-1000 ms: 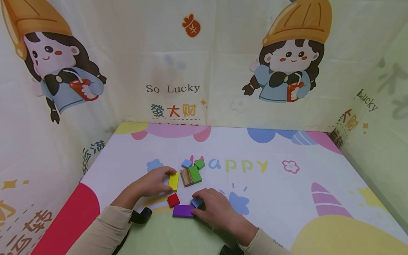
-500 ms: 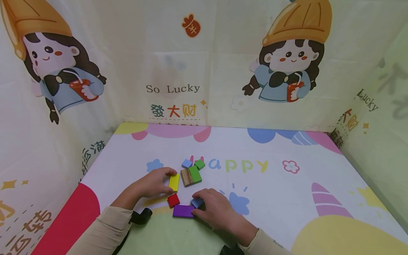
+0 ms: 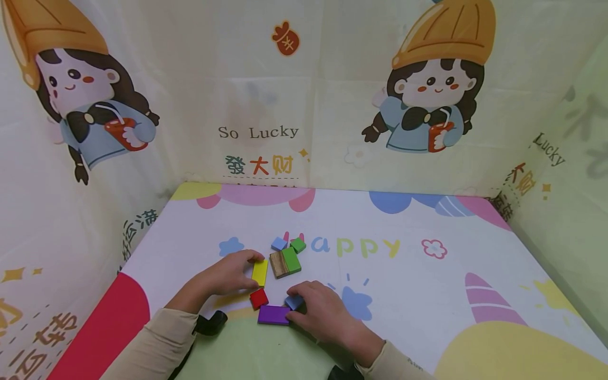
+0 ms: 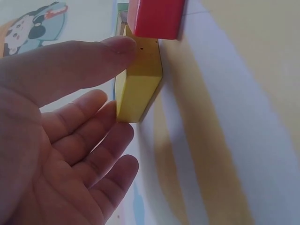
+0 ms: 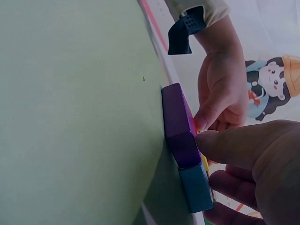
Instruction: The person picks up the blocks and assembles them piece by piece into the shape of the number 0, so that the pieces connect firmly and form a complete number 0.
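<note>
In the head view my left hand (image 3: pixel 233 273) holds a yellow rectangular block (image 3: pixel 259 272) lengthwise, thumb at the near end and fingers at the far end. A red block (image 3: pixel 258 298) lies just in front of that near end. My right hand (image 3: pixel 325 314) has its fingertips on a small blue block (image 3: pixel 294 302), partly covered by the hand. Its thumb rests at the right end of a purple rectangular block (image 3: pixel 273 315). In the right wrist view the purple block (image 5: pixel 180 126) and blue block (image 5: pixel 196 188) touch end to end.
Beyond the yellow block, a wood-grain block (image 3: pixel 278 264) stands against a green block (image 3: pixel 291 259). A light blue block (image 3: pixel 278 244) and a small green block (image 3: pixel 298 245) lie behind them. A printed cloth covers the table (image 3: pixel 404 285), with cloth walls around it.
The yellow block has shifted very slightly toward the red block, with my left hand on it. My right hand and the other blocks look still.
</note>
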`<action>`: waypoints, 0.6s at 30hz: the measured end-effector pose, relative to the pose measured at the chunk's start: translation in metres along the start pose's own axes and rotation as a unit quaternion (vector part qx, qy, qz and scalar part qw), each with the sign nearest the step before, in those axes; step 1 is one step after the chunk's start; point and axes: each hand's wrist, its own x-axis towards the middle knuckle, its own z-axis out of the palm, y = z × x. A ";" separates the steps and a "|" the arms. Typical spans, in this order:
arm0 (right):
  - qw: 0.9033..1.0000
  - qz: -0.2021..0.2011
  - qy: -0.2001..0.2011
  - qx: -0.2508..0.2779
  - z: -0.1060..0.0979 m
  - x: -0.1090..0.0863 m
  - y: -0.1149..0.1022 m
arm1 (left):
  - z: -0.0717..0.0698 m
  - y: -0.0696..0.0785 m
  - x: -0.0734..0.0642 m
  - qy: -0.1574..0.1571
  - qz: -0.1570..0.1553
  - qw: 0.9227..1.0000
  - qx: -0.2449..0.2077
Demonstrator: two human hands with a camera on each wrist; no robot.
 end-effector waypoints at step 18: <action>1.000 0.002 -0.004 0.003 0.001 0.001 0.001 | 0.001 0.000 -0.001 -0.003 -0.006 1.000 0.000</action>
